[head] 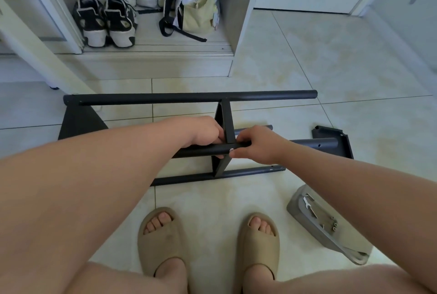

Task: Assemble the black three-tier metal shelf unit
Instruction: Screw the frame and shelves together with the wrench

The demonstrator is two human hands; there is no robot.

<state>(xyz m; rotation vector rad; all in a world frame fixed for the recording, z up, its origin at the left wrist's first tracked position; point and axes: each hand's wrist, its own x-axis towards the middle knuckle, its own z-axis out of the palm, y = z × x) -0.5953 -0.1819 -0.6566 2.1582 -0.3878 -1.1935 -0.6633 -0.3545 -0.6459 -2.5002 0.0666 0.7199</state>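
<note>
Tubes and panels of the black shelf unit (189, 97) lie partly joined on the tiled floor (307, 69), straight ahead of the person's feet. A narrow panel (225, 121) stands on edge between the far tube and the raised near tube (201, 151).

The left hand (205, 131) has its grip closed round this near tube, just left of the panel. The right hand (255, 143) comes in from the other side. Its grip is a pinch of thumb and fingertips on a small silver screw (232, 150) set in the tube where the panel meets it.

A third tube (194, 177) lies on the floor below the hands. To the right lie a loose tube (314, 145) and a loose panel (331, 134), apart from the joined part.

Nearer the right knee sits a grey tray (305, 219) with a flat wrench (307, 200) and spare screws (334, 225). Tan sandals (160, 239) cover the feet. Beyond, an open cupboard holds shoes (106, 21) and a backpack (196, 2).
</note>
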